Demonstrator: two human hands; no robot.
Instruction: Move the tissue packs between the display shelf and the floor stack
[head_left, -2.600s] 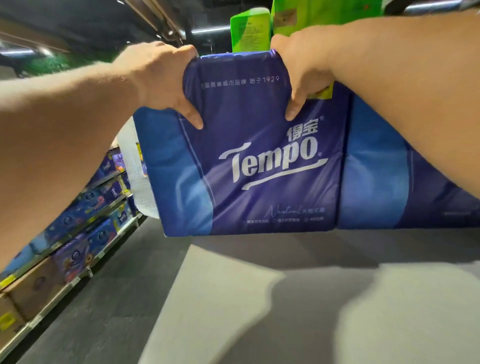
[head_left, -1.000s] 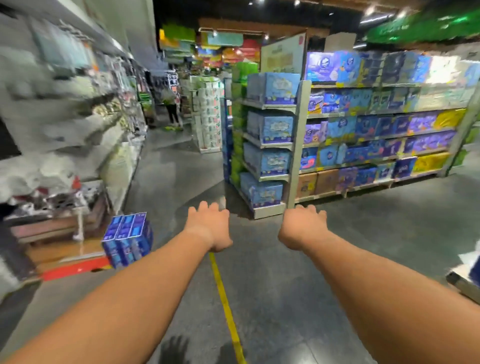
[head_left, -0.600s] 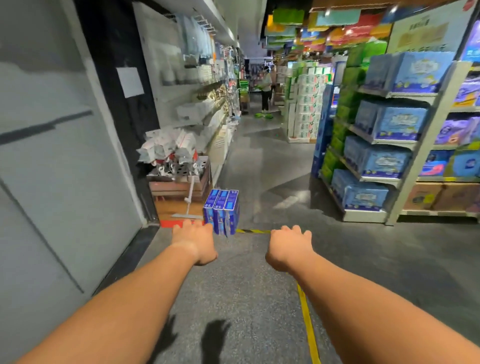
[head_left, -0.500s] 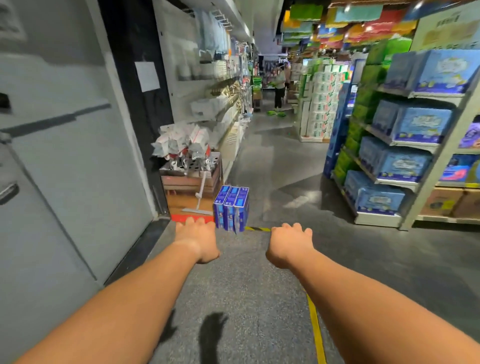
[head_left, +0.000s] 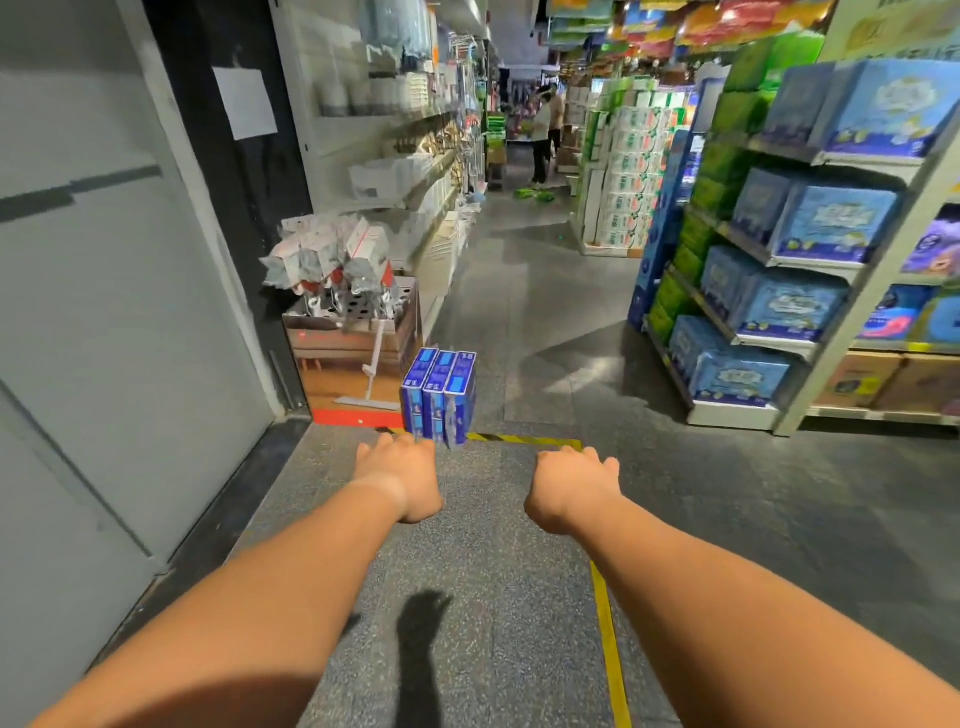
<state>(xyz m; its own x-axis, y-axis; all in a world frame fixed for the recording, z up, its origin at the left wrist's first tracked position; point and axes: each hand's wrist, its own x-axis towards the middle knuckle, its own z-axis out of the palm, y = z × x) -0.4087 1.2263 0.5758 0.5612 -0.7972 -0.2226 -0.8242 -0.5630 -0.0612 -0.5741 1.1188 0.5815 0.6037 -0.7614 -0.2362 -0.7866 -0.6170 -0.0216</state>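
On the floor (head_left: 519, 322) ahead, three upright blue tissue packs (head_left: 439, 397) beside yellow tape line (head_left: 605, 644), left hand (head_left: 400, 480) and right hand (head_left: 569, 488) outstretched, fingers loose, each grip holding nothing, open aisle beyond.

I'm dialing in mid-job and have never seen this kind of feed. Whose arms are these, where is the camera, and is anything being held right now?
There is no robot here. The one picture comes from a wide-angle camera worn on a person's head, looking forward and down, so the two bare arms reaching out from the bottom edge are that person's own. The left hand and the right hand are both stretched forward, empty, with fingers loosely curled. Nothing is held.

Just ahead, a stack of blue tissue packs stands on the grey floor beside a yellow line; the left hand's fingertips appear just in front of its base, but contact cannot be judged. On the right stands a display shelf full of blue packs. On the left is a grey wall, then a cardboard bin of goods.
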